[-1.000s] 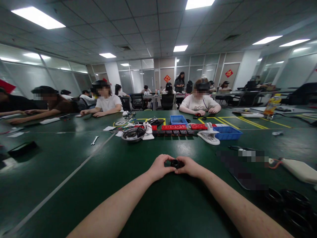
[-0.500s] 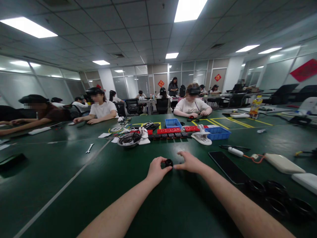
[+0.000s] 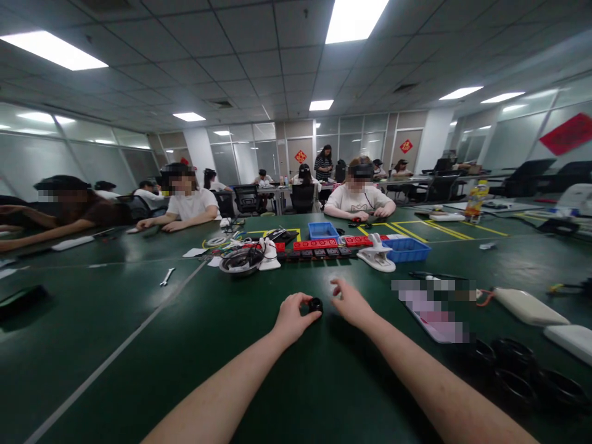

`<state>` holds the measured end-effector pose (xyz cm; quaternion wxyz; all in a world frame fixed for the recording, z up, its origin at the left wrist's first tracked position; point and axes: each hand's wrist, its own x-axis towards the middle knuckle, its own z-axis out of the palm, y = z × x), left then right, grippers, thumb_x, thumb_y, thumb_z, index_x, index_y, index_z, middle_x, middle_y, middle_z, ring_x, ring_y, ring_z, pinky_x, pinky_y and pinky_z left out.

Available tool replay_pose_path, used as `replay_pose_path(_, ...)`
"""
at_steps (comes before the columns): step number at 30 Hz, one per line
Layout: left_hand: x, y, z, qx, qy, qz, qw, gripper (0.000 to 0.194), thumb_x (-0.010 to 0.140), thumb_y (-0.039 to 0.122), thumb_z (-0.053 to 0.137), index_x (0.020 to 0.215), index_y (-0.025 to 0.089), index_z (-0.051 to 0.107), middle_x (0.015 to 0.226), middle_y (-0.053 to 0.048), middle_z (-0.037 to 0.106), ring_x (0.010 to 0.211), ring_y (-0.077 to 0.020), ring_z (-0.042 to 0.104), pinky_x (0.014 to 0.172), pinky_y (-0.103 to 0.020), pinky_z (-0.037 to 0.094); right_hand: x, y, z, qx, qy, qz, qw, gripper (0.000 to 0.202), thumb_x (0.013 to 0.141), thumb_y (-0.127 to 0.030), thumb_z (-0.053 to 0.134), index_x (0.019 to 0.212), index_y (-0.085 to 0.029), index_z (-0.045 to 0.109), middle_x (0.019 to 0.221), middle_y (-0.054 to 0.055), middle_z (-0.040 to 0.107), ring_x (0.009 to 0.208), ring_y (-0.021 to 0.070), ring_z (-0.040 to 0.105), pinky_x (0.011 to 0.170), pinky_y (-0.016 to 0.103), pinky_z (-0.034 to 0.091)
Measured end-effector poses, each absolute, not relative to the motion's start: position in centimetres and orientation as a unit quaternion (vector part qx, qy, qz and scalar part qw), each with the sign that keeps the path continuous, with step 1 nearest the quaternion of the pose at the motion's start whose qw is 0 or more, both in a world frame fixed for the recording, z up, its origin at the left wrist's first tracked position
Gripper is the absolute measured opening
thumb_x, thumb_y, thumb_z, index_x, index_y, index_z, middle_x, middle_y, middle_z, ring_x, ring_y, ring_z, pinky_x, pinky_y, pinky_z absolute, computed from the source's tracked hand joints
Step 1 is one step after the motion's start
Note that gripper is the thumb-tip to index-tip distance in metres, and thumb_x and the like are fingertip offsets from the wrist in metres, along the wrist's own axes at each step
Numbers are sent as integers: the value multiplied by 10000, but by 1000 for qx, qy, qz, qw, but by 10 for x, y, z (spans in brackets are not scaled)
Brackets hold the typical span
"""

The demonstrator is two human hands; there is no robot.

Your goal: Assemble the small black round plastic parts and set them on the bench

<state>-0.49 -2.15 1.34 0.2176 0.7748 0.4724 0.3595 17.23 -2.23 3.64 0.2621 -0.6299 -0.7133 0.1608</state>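
A small black ring-like part (image 3: 316,304) stands on the green table (image 3: 259,394) in front of me. My left hand (image 3: 292,317) grips its left side, with the thumb in front and the fingers behind. My right hand (image 3: 352,303) is just to the right of the part, apart from it and holding nothing. Its thumb and fingers are spread. Nearest to that hand on the right lies a phone (image 3: 432,314) with a lit, blurred-out screen.
Several larger black rings (image 3: 515,385) lie at the lower right, near a white power bank (image 3: 530,305). Ahead are a red power strip (image 3: 316,244), a white clamp (image 3: 377,254) and a blue bin (image 3: 407,249). A wrench (image 3: 167,277) lies left. A person (image 3: 359,200) sits opposite.
My right hand has drawn slightly away from the black part, and its fingers are a little more curled. The phone screen has lit up. My left hand has kept its hold.
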Motion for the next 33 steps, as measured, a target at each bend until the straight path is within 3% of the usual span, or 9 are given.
replay_pose_path(3,-8,-20,14,791,446,356,223,284,644,317,593,895,195,544,880,-25,549,848,-170,492,726,-275,391,168,-21,30,-522,-733,374,224,598,592,-62,526,1163,-154,372,993,47,536,734,119,513,659,228,407)
replay_pose_path(6,-10,-20,15,804,432,344,219,337,640,328,597,944,200,526,902,-32,536,865,-177,482,751,-292,385,170,-24,31,-456,-732,442,245,679,570,-71,557,1204,-163,334,1066,52,489,713,102,486,650,228,412)
replay_pose_path(11,-9,-21,17,813,418,365,175,474,614,380,619,1031,204,481,973,-43,508,937,-195,442,816,-321,355,164,-25,37,-457,-743,428,236,691,557,-65,573,1207,-162,360,958,35,523,662,98,457,619,232,392)
replay_pose_path(17,-9,-19,16,821,404,359,182,330,656,343,593,955,211,546,914,-31,552,909,-187,461,801,-311,362,166,-15,29,-411,-766,445,214,441,602,-114,557,1038,-165,517,732,-19,534,648,111,469,611,229,380)
replay_pose_path(26,-13,-13,17,823,382,335,252,373,637,326,616,992,224,561,942,-34,552,908,-183,483,783,-287,377,160,-12,24,-448,-779,384,211,325,590,-101,555,912,-146,559,712,-18,552,616,109,474,559,205,359)
replay_pose_path(33,-13,-11,14,782,417,342,312,392,577,293,660,947,195,575,884,-25,567,790,-156,512,715,-262,397,160,-10,13,-492,-751,367,242,255,546,-201,634,781,-152,547,637,-37,523,588,104,464,521,193,341)
